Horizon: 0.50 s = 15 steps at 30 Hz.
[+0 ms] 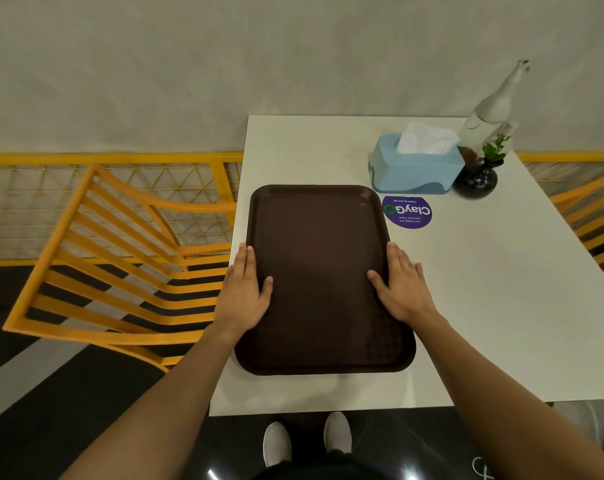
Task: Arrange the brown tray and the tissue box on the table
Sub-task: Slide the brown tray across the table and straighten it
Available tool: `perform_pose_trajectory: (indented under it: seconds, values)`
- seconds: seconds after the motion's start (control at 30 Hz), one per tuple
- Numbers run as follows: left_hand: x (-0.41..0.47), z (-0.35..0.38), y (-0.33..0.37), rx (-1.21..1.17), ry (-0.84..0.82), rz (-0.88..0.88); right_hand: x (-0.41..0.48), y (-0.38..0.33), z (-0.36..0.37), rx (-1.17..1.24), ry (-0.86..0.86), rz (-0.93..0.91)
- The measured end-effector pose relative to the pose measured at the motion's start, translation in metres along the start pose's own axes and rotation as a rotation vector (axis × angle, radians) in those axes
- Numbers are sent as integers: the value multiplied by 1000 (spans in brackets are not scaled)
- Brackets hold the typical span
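Observation:
The brown tray (319,271) lies flat on the white table (484,306), near its left and front edges. My left hand (245,292) holds the tray's left rim, thumb resting inside the tray. On the right rim sits my right hand (399,289), its thumb also on the tray's surface. A light blue tissue box (416,168) with a white tissue sticking out stands behind the tray's far right corner, apart from it.
A round purple sticker (407,212) lies between tray and tissue box. A dark vase with a green sprig (477,180) and a pale bottle (494,105) stand at the far right. Yellow chairs (120,258) flank the table; a wall is behind.

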<state>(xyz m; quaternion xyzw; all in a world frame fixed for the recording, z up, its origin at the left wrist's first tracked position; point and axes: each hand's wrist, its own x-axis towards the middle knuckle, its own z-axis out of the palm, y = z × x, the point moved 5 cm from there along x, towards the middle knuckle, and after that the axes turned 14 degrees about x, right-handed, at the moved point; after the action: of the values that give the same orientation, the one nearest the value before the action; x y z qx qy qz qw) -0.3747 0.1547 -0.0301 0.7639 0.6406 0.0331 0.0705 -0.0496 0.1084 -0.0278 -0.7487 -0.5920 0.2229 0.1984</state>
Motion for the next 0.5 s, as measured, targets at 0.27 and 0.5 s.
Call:
perform_pose_trajectory:
  seconds: [0.27,0.5]
  values:
    - [0,-2,0,29,23,15,0,2,2,-12,11,-5]
    - [1,0,-2,20,9,-2,-2,-4,-4,2,8,-15]
